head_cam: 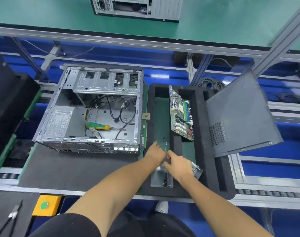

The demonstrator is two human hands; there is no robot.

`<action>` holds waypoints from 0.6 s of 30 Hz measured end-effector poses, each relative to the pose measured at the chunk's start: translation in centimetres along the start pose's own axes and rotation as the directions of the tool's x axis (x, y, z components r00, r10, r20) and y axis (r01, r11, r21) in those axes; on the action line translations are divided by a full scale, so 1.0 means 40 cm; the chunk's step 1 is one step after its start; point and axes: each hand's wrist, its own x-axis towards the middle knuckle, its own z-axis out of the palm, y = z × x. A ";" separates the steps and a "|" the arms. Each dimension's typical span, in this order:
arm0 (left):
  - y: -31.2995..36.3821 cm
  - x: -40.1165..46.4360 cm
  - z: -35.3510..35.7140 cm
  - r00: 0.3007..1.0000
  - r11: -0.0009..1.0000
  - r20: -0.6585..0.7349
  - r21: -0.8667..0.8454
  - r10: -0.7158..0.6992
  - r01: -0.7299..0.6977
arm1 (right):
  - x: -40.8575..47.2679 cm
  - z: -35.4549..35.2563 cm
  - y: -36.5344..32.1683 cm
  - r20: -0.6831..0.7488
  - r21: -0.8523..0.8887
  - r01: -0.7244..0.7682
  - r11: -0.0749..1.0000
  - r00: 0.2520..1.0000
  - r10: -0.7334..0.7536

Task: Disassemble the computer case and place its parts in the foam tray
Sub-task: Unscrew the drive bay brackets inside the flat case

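The open computer case (87, 108) lies on its side on a black mat, left of the black foam tray (199, 134). A green-handled screwdriver (98, 126) lies inside the case among loose cables. In the tray a motherboard (181, 115) stands on edge in a slot and the dark side panel (240, 115) leans at the right. A metal bracket (160, 177) sits in the tray's near slot. My left hand (155, 152) and my right hand (178, 164) meet over the bracket's far end. My right hand pinches its edge. The left hand's fingers are blurred.
A small CPU chip (145, 115) and a RAM stick (143, 132) rest at the tray's left edge. A yellow box with a green button (46, 205) sits at the near left. Another case (135, 7) stands on the green upper shelf. Coiled cable (211, 82) lies behind the tray.
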 end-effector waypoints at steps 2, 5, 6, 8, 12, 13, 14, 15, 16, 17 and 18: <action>-0.017 -0.011 -0.024 1.000 0.999 0.003 0.053 -0.003 0.003 | 0.011 -0.018 -0.011 -0.051 0.044 0.014 0.999 0.999 -0.012; -0.047 -0.034 -0.070 0.999 0.986 -0.024 0.165 -0.036 0.039 | 0.026 -0.060 -0.035 -0.160 0.148 0.047 0.988 0.987 -0.023; -0.062 -0.046 -0.092 0.997 0.979 -0.056 0.193 -0.052 0.062 | 0.031 -0.079 -0.047 -0.211 0.194 0.062 0.979 0.977 -0.020; -0.095 -0.074 -0.139 0.985 0.975 -0.151 0.194 -0.079 0.108 | 0.041 -0.122 -0.081 -0.316 0.306 0.094 0.947 0.949 0.008; -0.186 -0.150 -0.234 0.897 0.984 -0.409 -0.020 -0.168 0.176 | 0.075 -0.220 -0.184 -0.504 0.479 0.218 0.850 0.862 0.063; -0.220 -0.174 -0.252 0.865 0.980 -0.461 -0.103 -0.198 0.170 | 0.083 -0.242 -0.214 -0.532 0.498 0.260 0.827 0.845 0.054; -0.261 -0.199 -0.266 0.835 0.968 -0.500 -0.206 -0.229 0.142 | 0.092 -0.260 -0.246 -0.549 0.505 0.297 0.810 0.835 0.036; -0.308 -0.227 -0.274 0.813 0.943 -0.517 -0.312 -0.269 0.114 | 0.102 -0.272 -0.276 -0.552 0.502 0.330 0.800 0.834 0.002; -0.357 -0.256 -0.275 0.798 0.905 -0.510 -0.414 -0.320 0.098 | 0.109 -0.278 -0.306 -0.543 0.496 0.352 0.794 0.839 -0.033; -0.408 -0.281 -0.265 0.791 0.861 -0.483 -0.497 -0.376 0.106 | 0.119 -0.281 -0.335 -0.526 0.474 0.368 0.800 0.847 -0.077; -0.456 -0.303 -0.245 0.794 0.810 -0.429 -0.572 -0.431 0.131 | 0.129 -0.281 -0.365 -0.506 0.425 0.369 0.827 0.854 -0.121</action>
